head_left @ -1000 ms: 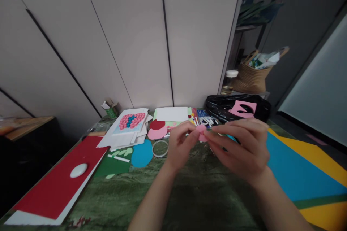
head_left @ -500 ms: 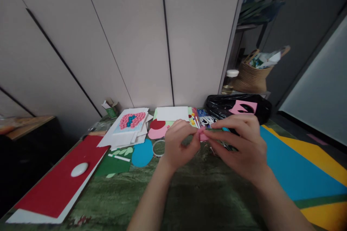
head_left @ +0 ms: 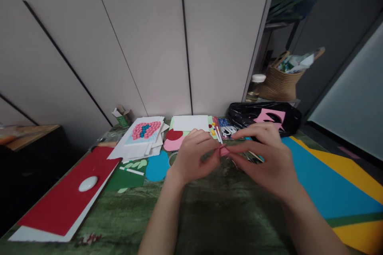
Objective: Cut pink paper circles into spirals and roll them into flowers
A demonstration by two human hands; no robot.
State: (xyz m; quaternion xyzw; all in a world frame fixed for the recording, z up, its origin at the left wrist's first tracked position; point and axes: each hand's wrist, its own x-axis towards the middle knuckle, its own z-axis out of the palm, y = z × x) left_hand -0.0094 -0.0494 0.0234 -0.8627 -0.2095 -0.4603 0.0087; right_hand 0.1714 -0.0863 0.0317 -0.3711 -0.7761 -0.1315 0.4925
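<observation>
A small piece of pink paper (head_left: 224,151) is pinched between my two hands above the table. My left hand (head_left: 199,155) grips its left side between thumb and forefinger, the other fingers curled. From the right, the thumb and fingertips of my right hand (head_left: 263,157) close on the same piece. Its exact shape is partly hidden by the fingertips. Behind my left hand lie a pink paper circle (head_left: 173,143) and a dark red one (head_left: 173,134). A roll of tape (head_left: 171,159) is partly covered by that hand.
Left are a red sheet (head_left: 68,195) with a white mouse (head_left: 88,183), a green sheet (head_left: 128,181) with a marker (head_left: 131,171), and a pink-and-blue craft picture (head_left: 146,131) on papers. Blue card (head_left: 326,183) lies right. A black bag (head_left: 245,113) holds pink scraps (head_left: 273,116) behind.
The pink paper has gone from a rounder, visible shape to a narrower, more folded one. My left hand has turned and covers more of the tape roll. The view has shifted slightly.
</observation>
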